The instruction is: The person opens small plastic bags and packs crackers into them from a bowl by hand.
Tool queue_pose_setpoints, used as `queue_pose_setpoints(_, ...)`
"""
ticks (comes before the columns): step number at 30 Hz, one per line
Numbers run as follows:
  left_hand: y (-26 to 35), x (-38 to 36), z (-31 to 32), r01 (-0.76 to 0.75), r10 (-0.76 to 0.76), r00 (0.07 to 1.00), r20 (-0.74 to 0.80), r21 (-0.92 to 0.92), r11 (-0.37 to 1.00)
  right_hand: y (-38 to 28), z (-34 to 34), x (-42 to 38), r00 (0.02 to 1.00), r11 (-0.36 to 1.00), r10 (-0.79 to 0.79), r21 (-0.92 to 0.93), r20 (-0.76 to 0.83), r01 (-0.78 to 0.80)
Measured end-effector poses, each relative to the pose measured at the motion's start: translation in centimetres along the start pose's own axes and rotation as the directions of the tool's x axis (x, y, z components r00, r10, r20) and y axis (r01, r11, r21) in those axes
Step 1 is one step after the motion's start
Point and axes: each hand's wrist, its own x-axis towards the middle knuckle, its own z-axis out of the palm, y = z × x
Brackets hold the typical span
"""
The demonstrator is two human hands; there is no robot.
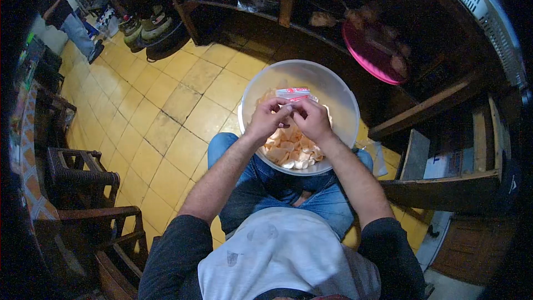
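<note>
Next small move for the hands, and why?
Probably draw the left hand and right hand slightly apart, above the tub. Their fingertips meet beside the red-printed plastic, covering whatever they pinch, so a small gap should show it. The pale chips lie below, inside the tub, so anything dropped would likely land there.

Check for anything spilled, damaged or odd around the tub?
No spill visible: the chips I can see sit inside the tub, which shows no clear damage. Slightly odd: dark marks on the pale shirt, maybe stains or print, and some floor tiles dingier than their neighbours.
</note>
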Motion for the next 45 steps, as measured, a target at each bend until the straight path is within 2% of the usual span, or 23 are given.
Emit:
queue_pose_setpoints(1,-0.2,0.1,-0.1,0.001,-0.001,1.0,-0.007,-0.05,0.999,0.2,0.2,0.0,1.0,1.0,-0.001,0.0,0.0,0.001)
queue_pose_setpoints(3,0.3,0.0,0.1,0.0,-0.001,1.0,-0.014,-0.099,0.995,0.2,0.4,0.2,0.935,0.933,-0.355,-0.063,0.02,0.355)
queue_pose_setpoints(4,1.1,-0.4,0.4,0.012,-0.023,0.997,-0.079,-0.14,0.99,-0.2,0.4,0.2,0.934,0.932,-0.356,-0.063,0.02,0.357)
queue_pose_setpoints(6,1.5,-0.7,0.7,0.019,-0.045,0.989,-0.143,-0.18,0.983,-1.1,0.2,0.3,0.993,0.993,0.019,0.115,-0.115,-0.006)
queue_pose_setpoints(9,0.6,-0.7,0.7,-0.013,0.009,0.995,-0.096,-0.042,0.999,0.1,0.4,0.5,0.982,0.949,0.168,0.285,-0.088,-0.137)
queue_pose_setpoints(10,0.2,-0.5,0.8,-0.197,0.216,0.975,-0.056,0.243,0.95,0.5,0.4,0.3,0.982,0.949,0.166,0.284,-0.09,-0.135)
queue_pose_setpoints(11,-0.2,-0.4,0.8,-0.363,0.397,0.917,0.04,0.496,0.788,0.7,0.4,0.0,0.983,0.968,0.183,0.172,0.006,-0.181)
queue_pose_setpoints(12,0.4,-0.8,1.1,-0.366,0.399,0.916,0.042,0.497,0.787,0.7,0.4,-0.2,0.973,0.975,0.209,0.053,0.098,-0.215)
queue_pose_setpoints(14,2.3,-1.9,2.2,-0.28,0.348,0.935,0.062,0.732,0.621,0.6,0.0,0.0,0.965,0.969,0.248,-0.027,0.086,-0.247)
queue_pose_setpoints(15,2.0,-2.0,2.4,-0.364,0.459,0.886,0.063,0.706,0.608,1.2,0.0,0.1,0.963,0.964,0.26,-0.08,0.07,-0.254)
queue_pose_setpoints(20,1.8,-1.9,1.6,-0.406,0.536,0.84,0.087,0.755,0.515,3.5,-0.1,0.2,0.963,0.961,0.269,-0.067,-0.003,-0.269)
queue_pose_setpoints(22,1.2,-0.9,0.7,-0.426,0.587,0.804,0.095,0.78,0.458,3.9,-0.2,0.5,0.967,0.928,0.254,0.288,-0.027,-0.236)
queue_pose_setpoints(24,0.7,0.2,0.1,-0.487,0.502,0.863,0.053,0.349,0.8,3.9,-0.7,0.7,0.966,0.869,0.257,0.429,0.035,-0.247)
queue_pose_setpoints(25,1.0,0.0,-0.5,-0.463,0.426,0.885,0.189,0.456,0.76,3.7,-1.0,0.7,0.963,0.788,0.25,0.558,0.097,-0.261)
queue_pose_setpoints(26,1.0,-0.3,-0.3,-0.462,0.425,0.885,0.189,0.456,0.761,3.4,-1.0,0.7,0.963,0.787,0.251,0.558,0.097,-0.262)
queue_pose_setpoints(28,0.8,-0.8,0.5,-0.464,0.371,0.886,0.278,0.504,0.728,2.2,-1.1,0.8,0.932,0.535,0.317,0.779,0.175,-0.328)
queue_pose_setpoints(29,0.5,-0.8,0.6,-0.5,0.386,0.865,0.321,0.624,0.601,1.8,-1.4,0.9,0.932,0.535,0.318,0.778,0.176,-0.329)
queue_pose_setpoints(31,0.6,-0.8,1.4,-0.505,0.426,0.856,0.291,0.645,0.574,1.6,-1.7,0.9,0.939,0.454,0.222,0.824,0.263,-0.338)
queue_pose_setpoints(35,0.6,-0.8,1.3,-0.486,0.448,0.853,0.268,0.72,0.496,1.9,-1.5,0.7,0.947,0.486,0.139,0.813,0.289,-0.319)
queue_pose_setpoints(39,0.6,-0.9,1.3,-0.441,0.399,0.884,0.242,0.714,0.544,3.1,-1.5,1.3,0.958,0.521,0.286,0.842,-0.015,-0.142)
queue_pose_setpoints(41,0.2,-0.6,1.2,-0.355,0.352,0.917,0.189,0.79,0.5,3.5,-1.3,1.7,0.848,0.511,0.471,0.859,-0.244,-0.036)
queue_pose_setpoints(44,0.5,-0.8,1.6,-0.225,0.297,0.953,0.058,0.791,0.569,2.8,-2.9,1.4,0.858,0.519,0.413,0.853,-0.307,0.056)
queue_pose_setpoints(45,0.7,-0.9,1.6,-0.225,0.297,0.953,0.058,0.791,0.569,2.6,-3.2,1.2,0.925,0.609,0.264,0.791,-0.274,0.06)
